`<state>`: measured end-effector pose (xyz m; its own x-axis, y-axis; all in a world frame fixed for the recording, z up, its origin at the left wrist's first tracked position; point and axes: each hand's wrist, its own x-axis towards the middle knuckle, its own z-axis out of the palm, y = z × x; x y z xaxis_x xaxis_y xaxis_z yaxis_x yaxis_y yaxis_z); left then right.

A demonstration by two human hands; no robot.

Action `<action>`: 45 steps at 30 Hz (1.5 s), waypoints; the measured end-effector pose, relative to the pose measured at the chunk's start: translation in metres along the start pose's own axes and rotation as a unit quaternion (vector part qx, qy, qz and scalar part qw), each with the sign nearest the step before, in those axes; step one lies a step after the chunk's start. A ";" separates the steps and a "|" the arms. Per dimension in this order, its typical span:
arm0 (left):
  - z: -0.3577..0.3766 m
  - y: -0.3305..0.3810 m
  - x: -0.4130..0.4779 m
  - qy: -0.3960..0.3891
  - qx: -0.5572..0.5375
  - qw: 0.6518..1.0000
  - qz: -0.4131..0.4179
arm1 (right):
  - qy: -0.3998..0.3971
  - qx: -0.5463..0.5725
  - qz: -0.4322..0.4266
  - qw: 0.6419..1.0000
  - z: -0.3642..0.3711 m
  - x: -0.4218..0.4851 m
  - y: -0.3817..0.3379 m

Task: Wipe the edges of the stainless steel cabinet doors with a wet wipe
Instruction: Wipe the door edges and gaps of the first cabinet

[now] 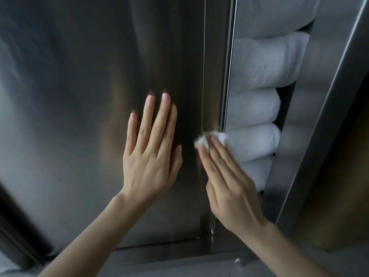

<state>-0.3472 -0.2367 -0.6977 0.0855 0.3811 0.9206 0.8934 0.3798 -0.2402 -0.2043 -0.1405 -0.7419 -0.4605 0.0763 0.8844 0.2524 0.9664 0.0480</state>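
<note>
A brushed stainless steel cabinet door [89,80] fills the left and middle of the head view. My left hand [151,154] lies flat on it with straight, spread fingers. My right hand [229,176] presses a small white wet wipe [203,139] with straight fingers against the door's right vertical edge [212,86]. The wipe is crumpled under my fingertips, and part of it is hidden by them.
Right of the edge the cabinet stands open on a stack of rolled white towels [259,108]. A second steel door [327,120] slants along the right side. A steel ledge [179,258] runs below the doors, with a small white scrap [237,260] on it.
</note>
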 end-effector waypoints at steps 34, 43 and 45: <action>0.008 0.021 -0.119 -0.159 -0.012 0.985 0.074 | -0.084 0.018 0.003 0.996 0.037 -0.118 -0.006; 0.015 0.029 -0.157 -0.197 -0.011 0.976 0.094 | -0.222 0.017 -0.013 0.975 0.049 -0.177 -0.010; 0.015 0.030 -0.157 -0.196 -0.011 0.976 0.094 | -0.229 0.028 -0.009 0.973 0.046 -0.176 -0.010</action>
<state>-0.3406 -0.2731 -0.8540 0.0771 0.7371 0.6713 0.8881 0.2552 -0.3822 -0.1652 -0.1524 -0.9192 -0.7985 0.1479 0.5835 0.2000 0.9795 0.0254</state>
